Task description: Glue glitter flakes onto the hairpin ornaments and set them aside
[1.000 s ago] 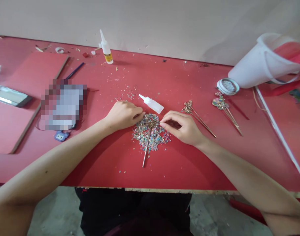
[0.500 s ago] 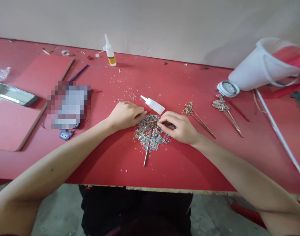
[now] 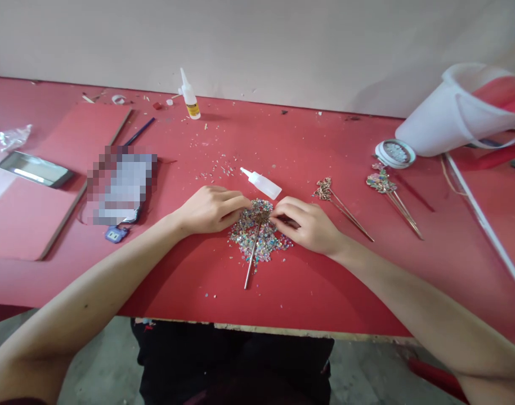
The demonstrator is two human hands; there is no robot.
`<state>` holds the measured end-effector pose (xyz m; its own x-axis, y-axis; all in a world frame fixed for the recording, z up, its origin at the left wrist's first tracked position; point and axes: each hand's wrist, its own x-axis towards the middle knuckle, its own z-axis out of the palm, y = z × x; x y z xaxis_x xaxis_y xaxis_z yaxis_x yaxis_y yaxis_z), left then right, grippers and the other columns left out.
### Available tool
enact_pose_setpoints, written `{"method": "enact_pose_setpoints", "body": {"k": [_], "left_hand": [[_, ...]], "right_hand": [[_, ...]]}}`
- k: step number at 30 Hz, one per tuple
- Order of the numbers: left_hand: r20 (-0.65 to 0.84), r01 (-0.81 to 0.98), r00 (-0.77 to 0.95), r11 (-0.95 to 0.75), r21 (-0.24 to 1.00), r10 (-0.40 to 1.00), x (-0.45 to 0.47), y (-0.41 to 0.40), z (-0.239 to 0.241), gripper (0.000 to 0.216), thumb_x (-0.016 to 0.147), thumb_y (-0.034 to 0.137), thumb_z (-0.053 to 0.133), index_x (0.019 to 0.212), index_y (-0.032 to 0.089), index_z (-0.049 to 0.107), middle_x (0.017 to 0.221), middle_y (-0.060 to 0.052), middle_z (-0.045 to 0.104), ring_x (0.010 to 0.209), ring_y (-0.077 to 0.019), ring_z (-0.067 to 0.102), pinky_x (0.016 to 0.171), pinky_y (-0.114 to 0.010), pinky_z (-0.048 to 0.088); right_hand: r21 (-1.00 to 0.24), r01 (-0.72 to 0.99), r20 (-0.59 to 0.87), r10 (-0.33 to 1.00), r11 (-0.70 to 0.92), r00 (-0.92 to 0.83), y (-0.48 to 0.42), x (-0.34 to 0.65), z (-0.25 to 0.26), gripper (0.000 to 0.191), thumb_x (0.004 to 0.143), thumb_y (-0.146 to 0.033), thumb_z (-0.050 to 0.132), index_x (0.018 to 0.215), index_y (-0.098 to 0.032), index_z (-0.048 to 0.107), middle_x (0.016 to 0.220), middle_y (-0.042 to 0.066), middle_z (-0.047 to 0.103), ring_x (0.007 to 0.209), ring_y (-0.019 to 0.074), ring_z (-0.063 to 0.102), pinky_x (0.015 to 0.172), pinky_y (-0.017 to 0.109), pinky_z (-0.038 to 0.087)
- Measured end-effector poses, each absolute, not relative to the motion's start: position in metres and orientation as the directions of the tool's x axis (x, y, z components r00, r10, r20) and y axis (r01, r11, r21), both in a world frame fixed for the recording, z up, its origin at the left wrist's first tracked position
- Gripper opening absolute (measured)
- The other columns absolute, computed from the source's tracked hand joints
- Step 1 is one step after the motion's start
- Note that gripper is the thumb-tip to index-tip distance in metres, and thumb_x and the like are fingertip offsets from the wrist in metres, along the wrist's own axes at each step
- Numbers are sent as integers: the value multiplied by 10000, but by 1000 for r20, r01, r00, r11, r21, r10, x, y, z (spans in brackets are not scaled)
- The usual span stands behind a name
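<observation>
Gold hairpin (image 3: 251,261) mid-frame, head on sequin pile (image 3: 263,247), stem pointing toward bottom edge. My right hand (image 3: 308,226) at its head, thumb and index nearly together; cannot tell what they grip. My left hand (image 3: 210,209) at pile's left edge, fingers curled; cannot tell if holding anything. Bottle (image 3: 263,184) lying just above pile. 2 other hairpins (image 3: 381,181) right of centre, bucket (image 3: 434,121) upper right.

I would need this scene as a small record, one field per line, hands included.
Left hand: at left side of the glittering pile; hold unclear
Right hand: close to head of the metal pin; hold unclear
Metal pin: head over the glittering pile
Bottles: lying bottle beyond the glittering pile; upright bottle farther back
Right side: plain pin, colourful pin, white bucket
Surface: red table
</observation>
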<state>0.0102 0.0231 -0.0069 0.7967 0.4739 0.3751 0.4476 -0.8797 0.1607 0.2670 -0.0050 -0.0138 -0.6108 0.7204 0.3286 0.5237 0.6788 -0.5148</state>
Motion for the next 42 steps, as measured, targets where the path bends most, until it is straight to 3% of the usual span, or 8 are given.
{"method": "enact_pose_setpoints", "body": {"k": [14,42], "left_hand": [[391,296,877,-955,16,279,9,30,-8,263,907,189,452,1033,213,681,741,-10,658,550,-103,518,529,-262,374],[407,279,878,-960,-5,252,9,30,-7,254,889,154,472,1015,204,687,723,0,648,537,-105,500,518,-275,358]], "right_hand": [[-369,598,344,702,711,-623,-7,264,-14,147,948,-215,499,897,-161,626,851,47,659,713,126,615,611,240,457],[-379,578,350,690,723,-633,-8,265,-13,145,950,-213,506,908,-156,632,856,49,658,713,126,618,621,241,469]]}}
